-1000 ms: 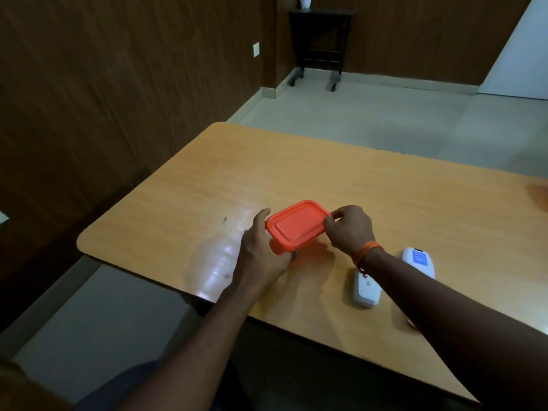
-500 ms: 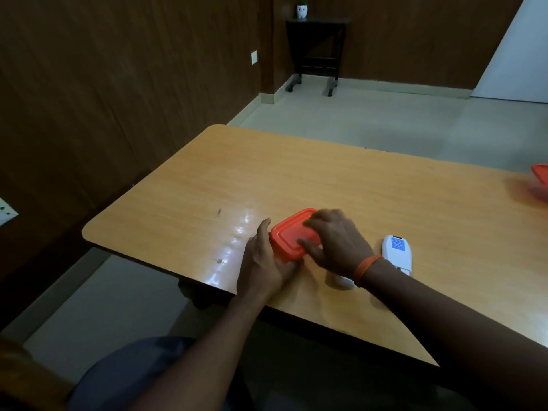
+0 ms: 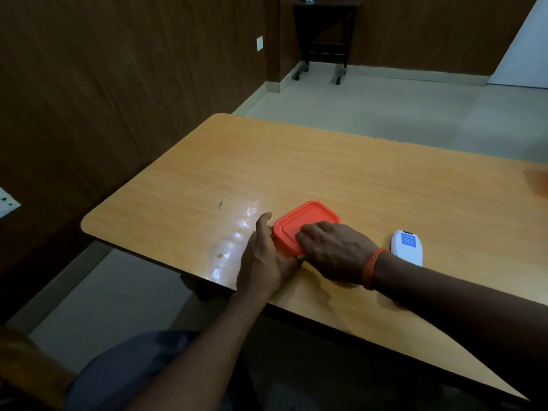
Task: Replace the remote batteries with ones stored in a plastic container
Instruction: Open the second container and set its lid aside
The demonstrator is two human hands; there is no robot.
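A small plastic container with an orange lid point(image 3: 308, 218) sits on the wooden table point(image 3: 355, 179) near its front edge. My left hand point(image 3: 264, 256) cups the container's near left side, thumb up along its left edge. Over the lid's near right part lies my right hand point(image 3: 335, 250), its fingers flat on the top. The container's body and contents are hidden. A white remote point(image 3: 406, 246) lies face down to the right of my right wrist, a blue label on its back, apart from the container.
The table's front edge runs just under my forearms, its rounded left corner point(image 3: 89, 226) beyond my left hand. A dark wood wall stands to the left. A small dark wheeled side table point(image 3: 323, 40) stands far back on the floor. A reddish patch point(image 3: 536, 185) shows at the table's right edge.
The orange lid, tilted up a second ago, now lies flat on the container. My right hand moved from the lid's right edge onto its top. My left hand stayed at the container's side.
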